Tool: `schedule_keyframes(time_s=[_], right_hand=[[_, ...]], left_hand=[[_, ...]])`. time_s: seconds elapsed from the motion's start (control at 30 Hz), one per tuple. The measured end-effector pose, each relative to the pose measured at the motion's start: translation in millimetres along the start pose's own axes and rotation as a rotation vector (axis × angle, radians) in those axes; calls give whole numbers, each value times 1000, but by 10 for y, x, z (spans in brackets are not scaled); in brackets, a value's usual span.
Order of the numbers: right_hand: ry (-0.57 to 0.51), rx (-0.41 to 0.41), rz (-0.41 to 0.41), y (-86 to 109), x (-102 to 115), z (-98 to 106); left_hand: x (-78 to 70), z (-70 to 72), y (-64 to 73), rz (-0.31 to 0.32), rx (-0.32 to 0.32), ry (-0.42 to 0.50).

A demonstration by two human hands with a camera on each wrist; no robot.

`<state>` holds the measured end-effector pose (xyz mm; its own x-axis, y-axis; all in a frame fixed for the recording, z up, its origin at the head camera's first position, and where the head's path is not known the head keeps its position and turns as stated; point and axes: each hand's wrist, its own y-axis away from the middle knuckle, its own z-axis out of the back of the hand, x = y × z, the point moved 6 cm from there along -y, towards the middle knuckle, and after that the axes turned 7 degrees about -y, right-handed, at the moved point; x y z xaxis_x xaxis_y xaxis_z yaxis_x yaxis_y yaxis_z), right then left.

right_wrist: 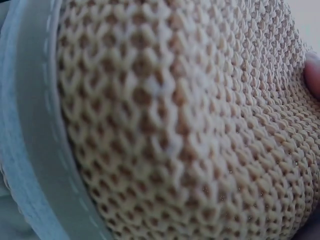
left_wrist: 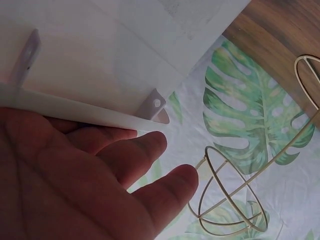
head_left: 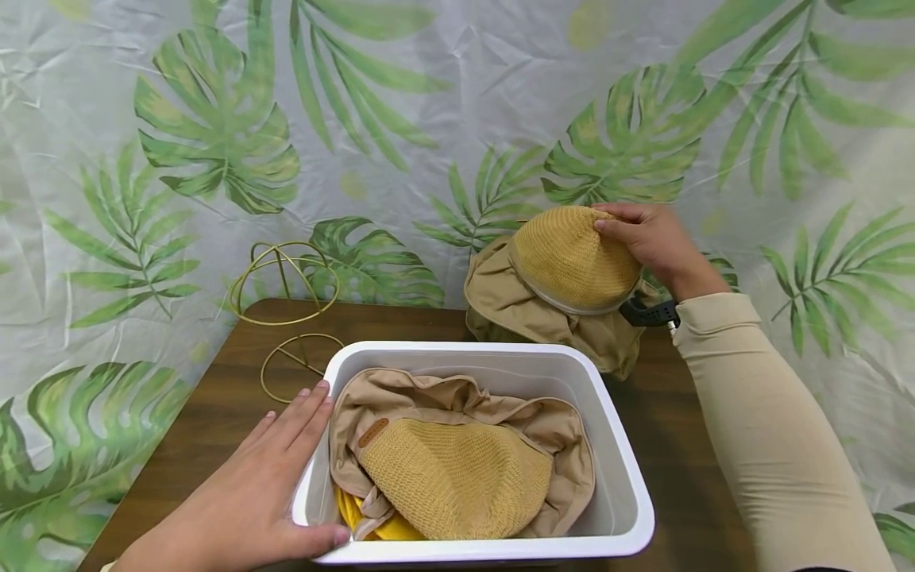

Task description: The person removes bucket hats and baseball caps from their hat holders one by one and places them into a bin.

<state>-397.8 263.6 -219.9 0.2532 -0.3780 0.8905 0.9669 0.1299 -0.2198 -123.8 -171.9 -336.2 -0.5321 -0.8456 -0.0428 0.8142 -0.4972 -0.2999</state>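
My right hand (head_left: 654,238) pinches the top of the crown of a sun hat (head_left: 572,258) at the back right. This hat has a yellow-tan knitted crown and a floppy khaki cloth brim; in the right wrist view the knit (right_wrist: 190,120) fills most of the picture. My left hand (head_left: 250,469) rests on the left rim of a white plastic bin (head_left: 622,477), fingers extended and thumb at the front corner. Inside the bin lies a second sun hat (head_left: 465,477), with a beige brim and a small brown patch. Yellow cloth (head_left: 393,528) shows beneath it.
A gold wire stand (head_left: 286,322) with a rounded open top stands on the wooden table (head_left: 400,322), behind and left of the bin. A leaf-print cloth (head_left: 457,119) hangs behind the table.
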Motion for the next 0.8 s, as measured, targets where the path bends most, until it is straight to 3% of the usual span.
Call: schedule_keyframes(time_s=[0.17,0.63,0.8], right_hand=[[-30,-28,40,36,110,28],[-347,-86,82,116,412,154],[-335,-89,99,173,579,82]], left_hand=[[0,-4,4,2,2,-2],[12,-18,13,18,17,16],[18,-30,-2,28,23,21]])
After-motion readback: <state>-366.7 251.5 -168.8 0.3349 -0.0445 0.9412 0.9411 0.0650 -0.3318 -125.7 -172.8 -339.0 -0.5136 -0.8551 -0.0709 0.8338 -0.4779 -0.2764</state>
